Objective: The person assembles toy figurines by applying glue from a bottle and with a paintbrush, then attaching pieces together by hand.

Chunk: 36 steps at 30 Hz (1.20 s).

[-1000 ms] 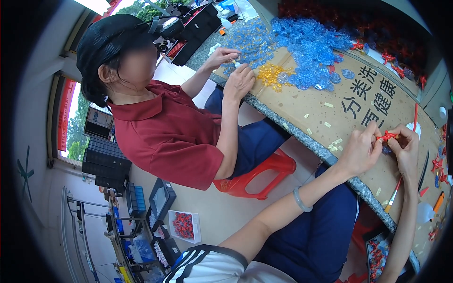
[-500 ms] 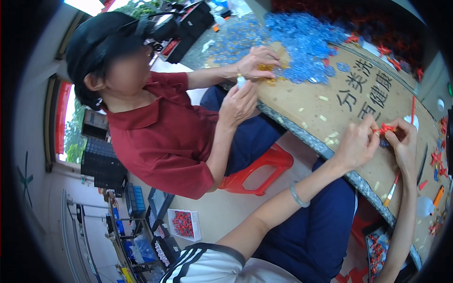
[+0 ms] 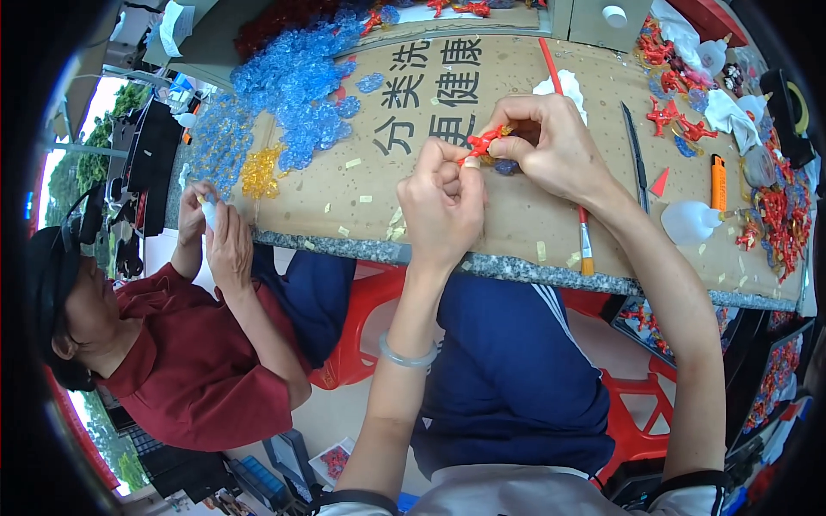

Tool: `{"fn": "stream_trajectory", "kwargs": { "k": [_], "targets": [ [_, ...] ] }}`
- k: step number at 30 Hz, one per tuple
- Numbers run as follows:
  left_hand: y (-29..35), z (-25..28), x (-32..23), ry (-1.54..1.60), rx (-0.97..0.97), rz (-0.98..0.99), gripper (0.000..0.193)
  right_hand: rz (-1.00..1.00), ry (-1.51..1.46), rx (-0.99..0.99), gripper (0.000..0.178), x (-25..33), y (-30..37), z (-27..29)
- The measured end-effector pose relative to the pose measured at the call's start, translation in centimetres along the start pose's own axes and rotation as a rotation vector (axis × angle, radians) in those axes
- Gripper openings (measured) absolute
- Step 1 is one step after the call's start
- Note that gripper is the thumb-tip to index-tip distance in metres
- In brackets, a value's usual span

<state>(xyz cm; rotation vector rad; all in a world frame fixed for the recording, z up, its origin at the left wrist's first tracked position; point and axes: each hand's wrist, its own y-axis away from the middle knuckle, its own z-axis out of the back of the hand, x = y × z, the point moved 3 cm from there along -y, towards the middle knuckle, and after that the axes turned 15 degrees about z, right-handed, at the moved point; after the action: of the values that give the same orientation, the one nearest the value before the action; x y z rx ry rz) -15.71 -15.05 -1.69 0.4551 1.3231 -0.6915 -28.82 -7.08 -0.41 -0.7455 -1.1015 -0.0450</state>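
My left hand and my right hand meet over the cardboard-covered table, both pinching a small red plastic figurine. A yellow bit shows at its right end, by my right fingertips. Partly hidden under my right hand lies a translucent blue piece. A paintbrush with a red handle lies beneath my right wrist, its bristles toward the near edge. Beyond my right hand is a crumpled white tissue. Right of the hand rests a dark slim blade-shaped tool.
Blue translucent pieces and a yellow heap lie at left. A co-worker's hands hold a small white bottle there. At right are a squeeze bottle, an orange-handled cutter and many red figurines. A stone edge borders the table.
The view has swung to the right, so the co-worker now appears lower left. The co-worker's reaching hand has drawn back beside the other. My hands still pinch the red figurine.
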Motion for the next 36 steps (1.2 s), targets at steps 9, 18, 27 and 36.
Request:
{"fn": "stream_trajectory", "kwargs": {
  "k": [9, 18, 27, 36],
  "targets": [
    [-0.1, 0.4, 0.2, -0.034, -0.010, 0.005, 0.007, -0.005, -0.005, 0.001, 0.005, 0.0, -0.2, -0.4],
    [-0.2, 0.4, 0.0, -0.032, -0.010, 0.016, 0.007, -0.138, 0.029, 0.104, 0.007, 0.0, -0.3, -0.4],
    [-0.3, 0.1, 0.5, -0.019, -0.044, 0.014, 0.008, -0.074, -0.081, -0.003, 0.007, -0.3, 0.1, -0.4],
    [0.0, 0.3, 0.4, -0.002, -0.008, 0.027, 0.007, -0.131, 0.006, 0.094, 0.007, 0.2, 0.1, -0.2]
  ]
}}
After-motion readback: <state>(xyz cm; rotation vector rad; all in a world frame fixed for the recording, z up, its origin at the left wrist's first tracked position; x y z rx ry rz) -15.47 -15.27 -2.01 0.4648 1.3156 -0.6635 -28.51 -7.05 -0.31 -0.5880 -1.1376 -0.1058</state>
